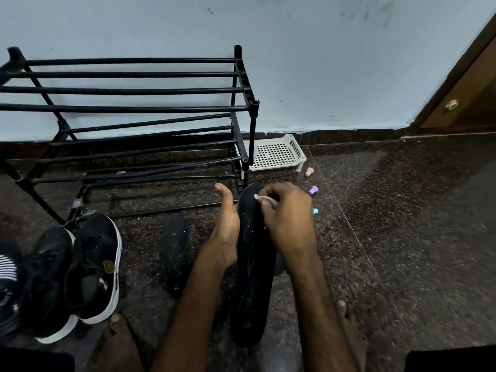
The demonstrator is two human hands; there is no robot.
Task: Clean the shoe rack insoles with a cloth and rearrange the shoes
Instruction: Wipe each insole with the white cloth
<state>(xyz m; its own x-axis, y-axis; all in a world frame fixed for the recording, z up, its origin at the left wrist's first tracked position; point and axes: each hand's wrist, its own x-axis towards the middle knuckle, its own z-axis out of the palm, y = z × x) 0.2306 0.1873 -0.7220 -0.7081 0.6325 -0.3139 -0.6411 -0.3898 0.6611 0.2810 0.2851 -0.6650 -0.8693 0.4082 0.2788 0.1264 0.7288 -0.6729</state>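
Note:
A long black insole (253, 277) stands tilted up from the floor at the centre. My left hand (226, 232) holds its left edge, thumb raised, fingers hidden behind it. My right hand (287, 218) pinches a small white cloth (264, 197) and presses it against the insole's upper end. A second black insole (175, 251) lies flat on the floor to the left. A pair of black sneakers with white soles (88, 267) stands at the lower left beside the black metal shoe rack (128, 108), whose bars are bare.
A white perforated plastic tray (276, 153) lies against the wall behind the rack. Small pink, purple and teal pieces (312, 189) are scattered on the dark granite floor. A wooden door (461, 98) is at the right. My bare feet (354, 334) rest near the bottom edge.

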